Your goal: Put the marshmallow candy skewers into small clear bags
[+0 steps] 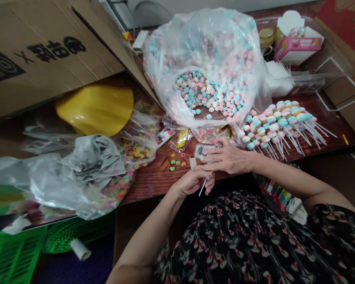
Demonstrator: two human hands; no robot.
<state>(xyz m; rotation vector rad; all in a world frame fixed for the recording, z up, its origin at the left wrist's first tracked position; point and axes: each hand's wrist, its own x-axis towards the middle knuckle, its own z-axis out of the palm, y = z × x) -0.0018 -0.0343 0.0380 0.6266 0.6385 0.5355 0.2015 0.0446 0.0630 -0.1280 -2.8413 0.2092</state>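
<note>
My left hand (192,181) is closed around a thin white stick (203,187) at the table's front edge. Just above it my right hand (226,157) pinches a small clear packet (202,150) at the stick's upper end. Behind both hands a big clear bag (207,59) lies open, full of pink, blue and white candies (208,96). To the right of my right hand lies a pile of finished candy sticks (276,124), heads to the left, white sticks fanning right.
A cardboard box (47,43) leans over the table's left, above a yellow object (96,108) and crumpled plastic bags (77,173). Loose ring candies (177,161) and small packets (182,139) lie on the wooden table (154,177). A pink-and-white carton (297,41) stands far right. A green crate (14,256) sits below left.
</note>
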